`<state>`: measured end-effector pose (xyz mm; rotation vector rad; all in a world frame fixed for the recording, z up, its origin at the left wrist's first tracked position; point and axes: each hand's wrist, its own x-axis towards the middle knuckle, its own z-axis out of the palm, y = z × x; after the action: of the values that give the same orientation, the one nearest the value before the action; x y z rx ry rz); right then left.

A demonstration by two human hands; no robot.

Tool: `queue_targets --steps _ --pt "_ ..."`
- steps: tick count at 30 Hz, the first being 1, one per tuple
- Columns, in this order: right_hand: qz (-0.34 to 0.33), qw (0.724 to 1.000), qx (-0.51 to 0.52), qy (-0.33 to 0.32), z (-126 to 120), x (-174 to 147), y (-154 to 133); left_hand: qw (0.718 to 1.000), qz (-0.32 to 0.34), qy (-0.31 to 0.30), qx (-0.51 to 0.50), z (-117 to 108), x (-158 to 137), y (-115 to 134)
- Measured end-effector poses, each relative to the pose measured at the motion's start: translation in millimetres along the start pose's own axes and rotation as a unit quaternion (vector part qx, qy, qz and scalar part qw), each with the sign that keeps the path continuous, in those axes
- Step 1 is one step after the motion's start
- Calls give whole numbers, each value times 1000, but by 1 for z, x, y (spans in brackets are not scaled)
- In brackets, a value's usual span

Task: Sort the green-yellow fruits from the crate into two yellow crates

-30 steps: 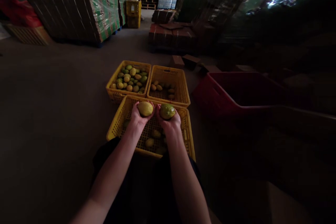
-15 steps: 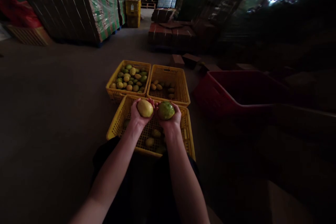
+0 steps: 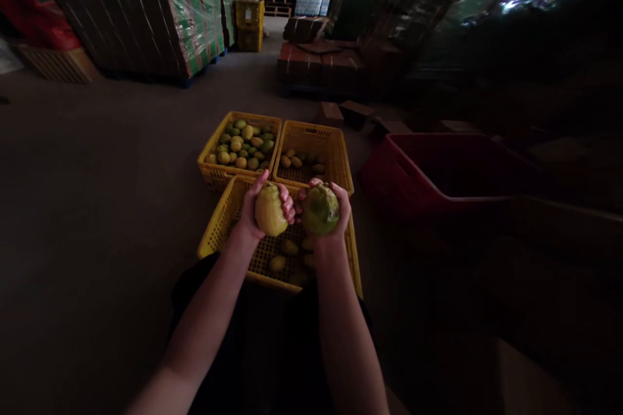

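My left hand is closed around a yellow mango, its fingers curled over the right side. In my right hand sits a green mango with a rough, mottled skin. Both fruits are held side by side, slightly apart, above the near yellow crate. Inside that crate several loose mangoes lie on the slotted bottom, partly hidden by my arms.
Behind stand two more yellow crates: the left one holds many mangoes, the right one only several. A large red bin is at the right. Wrapped pallet stacks and flat cardboard stand farther back.
Both mangoes have been turned in my hands and tilted upright. My right hand has shifted a little to the right, and my fingers wrap the fruits more.
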<state>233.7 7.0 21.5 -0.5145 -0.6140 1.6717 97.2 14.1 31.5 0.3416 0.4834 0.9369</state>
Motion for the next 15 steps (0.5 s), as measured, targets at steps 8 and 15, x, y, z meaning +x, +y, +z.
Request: queue_targets --steps 8,15 --pt "-178 956 -66 225 -8 11 2 929 325 174 -23 -7 19 -10" --pt "-123 951 77 272 -17 18 6 913 242 259 -200 -15 23 -6"
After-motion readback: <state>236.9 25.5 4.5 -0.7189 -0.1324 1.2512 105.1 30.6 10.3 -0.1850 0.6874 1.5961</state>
